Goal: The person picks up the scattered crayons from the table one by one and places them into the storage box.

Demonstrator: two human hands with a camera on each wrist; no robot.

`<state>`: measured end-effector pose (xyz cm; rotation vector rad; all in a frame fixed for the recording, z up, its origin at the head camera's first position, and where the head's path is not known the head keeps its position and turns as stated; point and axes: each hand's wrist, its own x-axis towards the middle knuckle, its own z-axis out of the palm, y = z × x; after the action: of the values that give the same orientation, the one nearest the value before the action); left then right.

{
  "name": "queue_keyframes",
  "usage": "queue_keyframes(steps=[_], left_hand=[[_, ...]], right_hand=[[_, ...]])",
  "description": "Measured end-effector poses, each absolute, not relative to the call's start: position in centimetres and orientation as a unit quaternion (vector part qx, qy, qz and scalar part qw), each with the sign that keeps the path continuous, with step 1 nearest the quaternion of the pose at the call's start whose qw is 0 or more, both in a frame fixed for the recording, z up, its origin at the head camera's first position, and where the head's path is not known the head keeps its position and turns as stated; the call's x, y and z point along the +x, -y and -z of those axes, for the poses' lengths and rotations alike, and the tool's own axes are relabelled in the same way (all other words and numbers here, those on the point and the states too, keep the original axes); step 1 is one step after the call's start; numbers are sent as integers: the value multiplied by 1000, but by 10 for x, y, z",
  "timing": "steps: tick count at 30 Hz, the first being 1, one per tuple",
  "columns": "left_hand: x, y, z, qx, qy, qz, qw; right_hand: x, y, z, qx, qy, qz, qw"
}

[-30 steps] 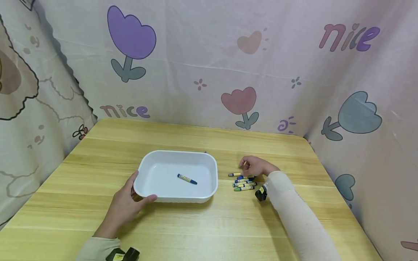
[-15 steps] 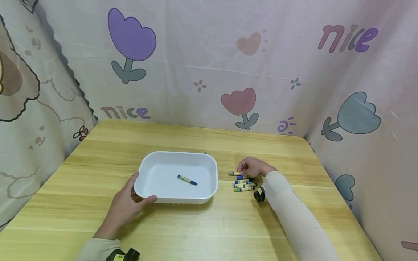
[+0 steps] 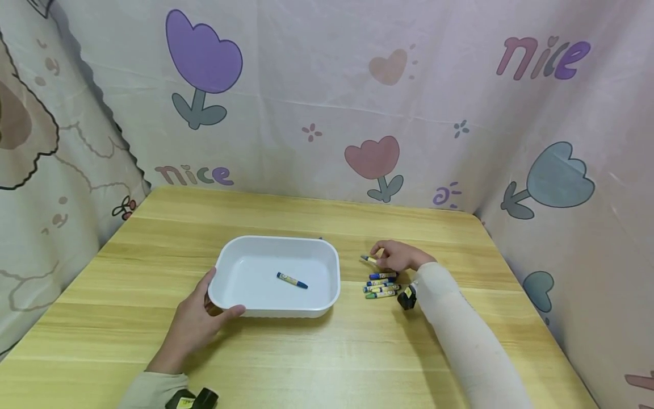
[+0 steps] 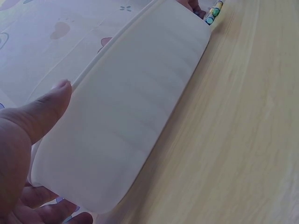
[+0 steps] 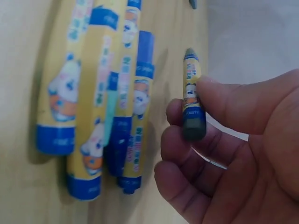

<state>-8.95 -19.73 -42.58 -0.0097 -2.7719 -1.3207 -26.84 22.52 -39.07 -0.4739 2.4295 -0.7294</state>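
Observation:
My left hand [image 3: 196, 321] grips the left end of a white plastic tray [image 3: 276, 313], thumb on the near rim and fingers round the side. A crayon with a dark blue tip [image 3: 292, 280] lies inside the tray. To the right of it, my right hand [image 3: 401, 256] pinches a dark olive-grey crayon [image 5: 192, 93] in a yellow wrapper between thumb and fingers, raised over the table. Beside that hand several more wrapped crayons [image 3: 381, 288] lie in a loose row; one has a green tip and some are blue.
The wooden table [image 3: 327, 363] reaches back to a printed curtain [image 3: 286, 102]. A small dark tip [image 3: 321, 238] shows just behind the tray's far right corner; the rest of it is hidden.
My right hand has taken the far crayon of the row and lifted it slightly up and away from the others. The left hand and the tray have stayed in place.

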Motion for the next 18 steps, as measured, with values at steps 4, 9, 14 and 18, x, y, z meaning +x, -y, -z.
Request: queue_keyframes(steps=[4, 9, 14, 18], left_hand=[[-90, 197, 425, -5, 903, 427, 38], [-90, 197, 425, -6, 904, 426, 40], [-91, 197, 426, -6, 904, 426, 39], [-91, 197, 427, -4, 905, 424, 37]], right_hand=[[-270, -223, 388, -170, -889, 301, 301], [-272, -220, 385, -165, -861, 354, 325], [-271, -217, 382, -158, -851, 374, 332], [-270, -213, 381, -157, -854, 369, 330]])
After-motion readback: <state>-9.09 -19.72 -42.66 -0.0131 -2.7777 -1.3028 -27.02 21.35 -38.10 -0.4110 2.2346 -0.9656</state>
